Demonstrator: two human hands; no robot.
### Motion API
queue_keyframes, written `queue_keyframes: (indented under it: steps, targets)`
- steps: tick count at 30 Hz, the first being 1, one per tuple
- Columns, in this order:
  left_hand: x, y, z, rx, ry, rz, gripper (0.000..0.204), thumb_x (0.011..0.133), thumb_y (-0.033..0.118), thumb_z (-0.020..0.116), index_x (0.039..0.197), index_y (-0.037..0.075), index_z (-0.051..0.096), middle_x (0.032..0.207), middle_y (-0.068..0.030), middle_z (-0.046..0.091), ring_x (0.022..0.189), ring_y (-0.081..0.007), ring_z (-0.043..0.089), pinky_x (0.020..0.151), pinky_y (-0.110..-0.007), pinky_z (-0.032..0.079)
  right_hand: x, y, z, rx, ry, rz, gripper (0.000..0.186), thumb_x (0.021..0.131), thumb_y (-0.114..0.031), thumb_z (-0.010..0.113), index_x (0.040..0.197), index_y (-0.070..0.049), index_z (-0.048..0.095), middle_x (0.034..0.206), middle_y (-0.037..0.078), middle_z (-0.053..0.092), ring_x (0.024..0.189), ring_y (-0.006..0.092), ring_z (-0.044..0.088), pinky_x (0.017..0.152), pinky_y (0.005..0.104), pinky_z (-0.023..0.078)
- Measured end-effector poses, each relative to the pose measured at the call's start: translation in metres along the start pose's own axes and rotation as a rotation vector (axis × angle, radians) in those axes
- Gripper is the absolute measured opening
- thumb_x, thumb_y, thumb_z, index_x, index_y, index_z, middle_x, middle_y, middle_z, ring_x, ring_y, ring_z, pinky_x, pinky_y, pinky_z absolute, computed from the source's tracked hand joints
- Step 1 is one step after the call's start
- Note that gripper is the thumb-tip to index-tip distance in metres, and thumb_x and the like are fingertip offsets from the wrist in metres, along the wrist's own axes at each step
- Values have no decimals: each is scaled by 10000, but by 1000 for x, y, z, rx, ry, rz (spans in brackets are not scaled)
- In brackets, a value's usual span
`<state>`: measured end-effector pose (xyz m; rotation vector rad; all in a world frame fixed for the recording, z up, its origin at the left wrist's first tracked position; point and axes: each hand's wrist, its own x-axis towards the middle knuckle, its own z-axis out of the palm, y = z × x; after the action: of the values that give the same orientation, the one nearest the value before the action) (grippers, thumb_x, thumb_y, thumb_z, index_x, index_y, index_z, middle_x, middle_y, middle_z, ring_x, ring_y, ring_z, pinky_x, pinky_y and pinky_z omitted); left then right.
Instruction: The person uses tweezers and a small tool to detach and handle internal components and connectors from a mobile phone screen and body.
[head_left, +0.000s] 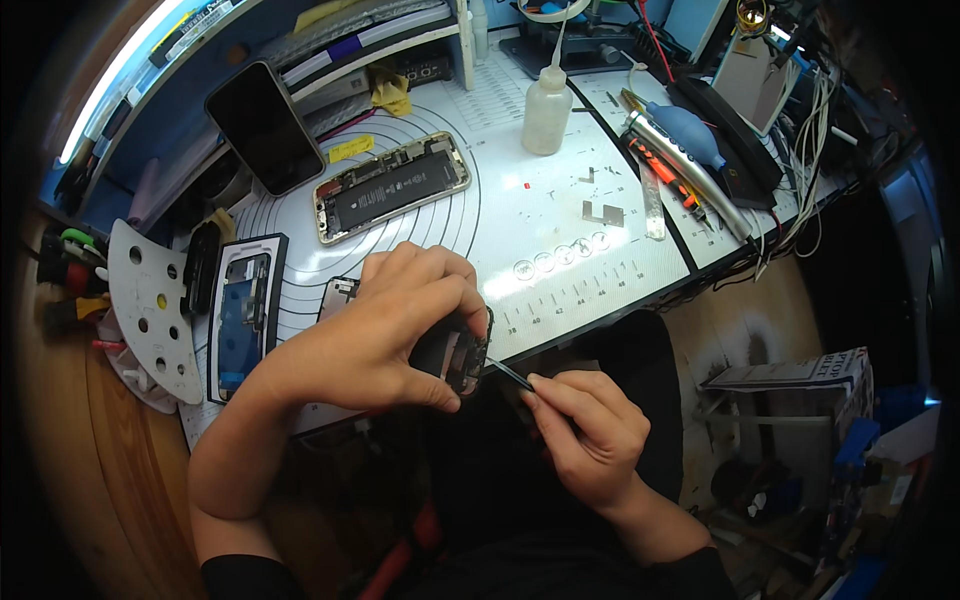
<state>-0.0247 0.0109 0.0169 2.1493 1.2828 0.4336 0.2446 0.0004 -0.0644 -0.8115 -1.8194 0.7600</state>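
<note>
L hand [405, 320]: phone part [462, 362] gripped by rim at near table [545, 205] edge, prob. for steadiness | R hand [600, 432]: tool [510, 374] pinched close to tip, prob. for fine ctrl; tip contact w/ part unclear

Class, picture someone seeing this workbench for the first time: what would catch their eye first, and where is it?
Probably the hands near the centre: the left hand grips a dark phone part, and the right hand holds a thin tool at its edge. Beyond them lies an opened phone, with a translucent bottle upright to its right.
</note>
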Motion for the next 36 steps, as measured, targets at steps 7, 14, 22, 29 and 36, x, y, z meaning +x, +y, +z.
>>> queue_keyframes:
  steps: [7, 14, 22, 29, 36]
  targets:
    - [0, 2, 0, -3, 2, 3, 619, 664, 354, 995, 1171, 161, 698, 1276, -49, 542, 1226, -289, 461, 1102, -417, 292, -3, -6, -5, -23, -45, -8, 243, 827, 76, 861, 1058, 12, 816, 889, 98, 734, 688, 211, 718, 593, 309, 554]
    - [0, 0, 1, -8, 9, 15, 609, 657, 302, 995, 1169, 163, 698, 1276, -49, 550, 1227, -292, 465, 1106, -422, 287, 0, -10, -6, -55, -72, -23, 237, 830, 71, 858, 1055, 14, 813, 893, 99, 733, 681, 215, 715, 589, 311, 550]
    - [-1, 0, 3, -13, 10, 17, 591, 682, 288, 974, 1180, 158, 684, 1278, -62, 547, 1242, -298, 465, 1105, -424, 285, -6, -4, -1, 131, -76, 152, 205, 890, 72, 845, 1089, 27, 820, 920, 112, 754, 742, 178, 728, 634, 292, 561]
    - [-2, -1, 2, 11, 35, 62, 571, 717, 399, 962, 1151, 146, 688, 1253, -54, 540, 1198, -284, 459, 1086, -418, 293, -8, 5, 3, 162, -75, 140, 221, 883, 82, 846, 1097, 30, 822, 936, 122, 757, 762, 190, 735, 654, 294, 574]
    - [0, 4, 14, 20, 124, 4, 443, 742, 333, 901, 1077, 130, 695, 1197, -60, 551, 1159, -269, 478, 1068, -406, 304, -8, 7, 3, 133, -66, 78, 250, 864, 97, 847, 1104, 31, 822, 935, 117, 758, 747, 177, 733, 633, 284, 572]
